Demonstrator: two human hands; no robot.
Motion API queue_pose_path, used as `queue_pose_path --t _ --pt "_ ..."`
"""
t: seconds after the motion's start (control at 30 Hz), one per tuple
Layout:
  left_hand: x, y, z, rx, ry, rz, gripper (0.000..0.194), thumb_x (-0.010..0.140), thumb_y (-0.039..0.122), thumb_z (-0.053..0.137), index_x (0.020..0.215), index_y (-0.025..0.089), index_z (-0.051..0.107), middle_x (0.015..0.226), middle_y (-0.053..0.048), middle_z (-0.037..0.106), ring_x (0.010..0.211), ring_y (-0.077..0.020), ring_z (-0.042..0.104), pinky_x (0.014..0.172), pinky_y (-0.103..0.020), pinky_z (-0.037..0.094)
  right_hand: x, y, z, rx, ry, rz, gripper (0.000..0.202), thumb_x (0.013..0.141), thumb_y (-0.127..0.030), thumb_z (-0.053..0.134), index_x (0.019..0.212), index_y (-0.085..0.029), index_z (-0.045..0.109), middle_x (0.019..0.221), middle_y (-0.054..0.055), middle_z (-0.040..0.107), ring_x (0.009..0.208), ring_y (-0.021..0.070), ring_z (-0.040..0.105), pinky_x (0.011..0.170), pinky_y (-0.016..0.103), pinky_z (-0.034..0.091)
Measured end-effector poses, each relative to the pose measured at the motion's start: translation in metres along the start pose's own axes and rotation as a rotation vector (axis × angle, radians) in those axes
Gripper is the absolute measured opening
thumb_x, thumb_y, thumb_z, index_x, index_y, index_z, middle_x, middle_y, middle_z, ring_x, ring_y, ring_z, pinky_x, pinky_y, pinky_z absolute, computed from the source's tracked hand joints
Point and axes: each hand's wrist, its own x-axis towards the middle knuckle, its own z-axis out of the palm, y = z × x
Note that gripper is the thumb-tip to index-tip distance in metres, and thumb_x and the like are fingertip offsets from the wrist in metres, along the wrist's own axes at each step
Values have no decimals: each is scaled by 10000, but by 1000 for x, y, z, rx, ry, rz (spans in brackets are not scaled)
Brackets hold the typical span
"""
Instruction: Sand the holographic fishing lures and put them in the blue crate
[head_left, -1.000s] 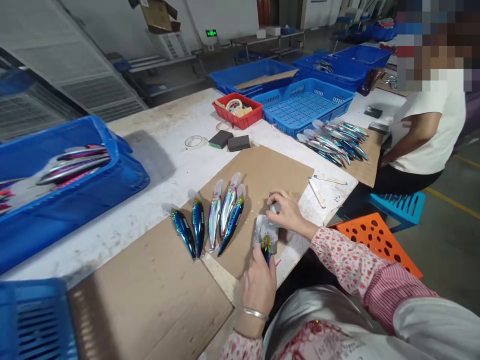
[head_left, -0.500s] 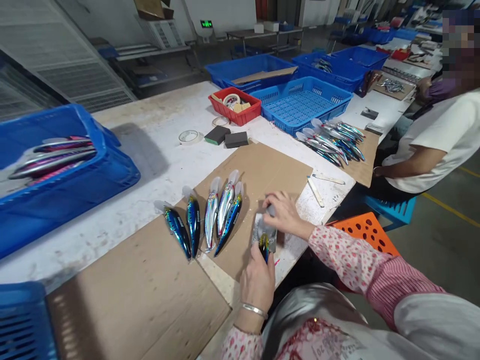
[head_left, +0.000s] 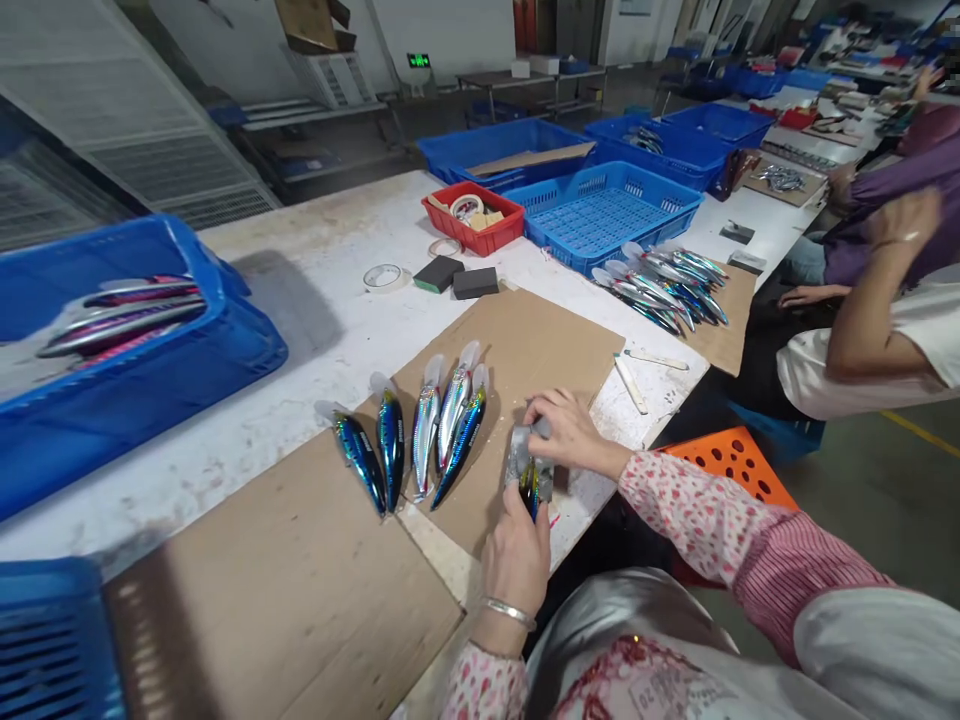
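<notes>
My left hand (head_left: 517, 550), with a bangle on its wrist, grips a dark fishing lure (head_left: 529, 488) with a yellowish-green patch. The lure's front end lies over a grey pad (head_left: 517, 455) on the cardboard. My right hand (head_left: 559, 425) is closed, its fingertips pinching a small grey piece (head_left: 539, 428) at the lure's front end; its exact kind is unclear. To the left, several finished-looking lures (head_left: 390, 440) with clear lips lie side by side, some blue-black, some silver. Under them is a brown cardboard sheet (head_left: 555, 335).
Two dark sanding blocks (head_left: 475, 283), a tape roll (head_left: 382, 277) and a red basket (head_left: 480, 235) stand farther back. A blue crate (head_left: 240, 350) of lures is at left. More lures (head_left: 667, 285) lie at right, near a co-worker's arm (head_left: 870, 330). Two knives (head_left: 631, 384) lie near the edge.
My right fingers and the small grey piece have shifted slightly over the lure's front end. My left hand keeps its hold. The co-worker at right has leaned and raised an arm.
</notes>
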Motion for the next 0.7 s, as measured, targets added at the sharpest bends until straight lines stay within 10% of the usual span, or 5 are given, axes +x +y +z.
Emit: queue_pose_path --t 0.7 --pt "-8 -5 4 -256 16 -60 434 920 273 404 1319 111 454 963 -161 722 858 -288 708 702 -376 561 -7 1 1 -24 78 -33 138 725 -210 620 861 -215 599 1201 77 593 1118 282 482 895 425 374"
